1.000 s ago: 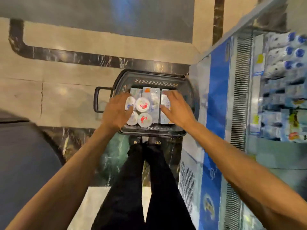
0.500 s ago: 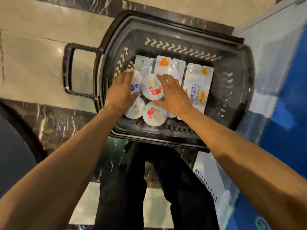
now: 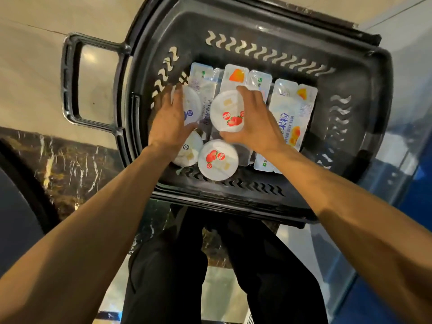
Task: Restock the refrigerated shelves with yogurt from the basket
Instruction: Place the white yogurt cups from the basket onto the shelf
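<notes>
Right hand now clasps round white strawberry-lidded yogurt tub, fingers curled round it, left hand grips blue-labelled white tub, in black plastic basket

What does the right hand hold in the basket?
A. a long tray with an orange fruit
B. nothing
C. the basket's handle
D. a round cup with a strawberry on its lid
D: the right hand curls round the strawberry cup, thumb at its near edge, fingers at its far edge; the left hand grips a blue-label cup beside it.
</notes>
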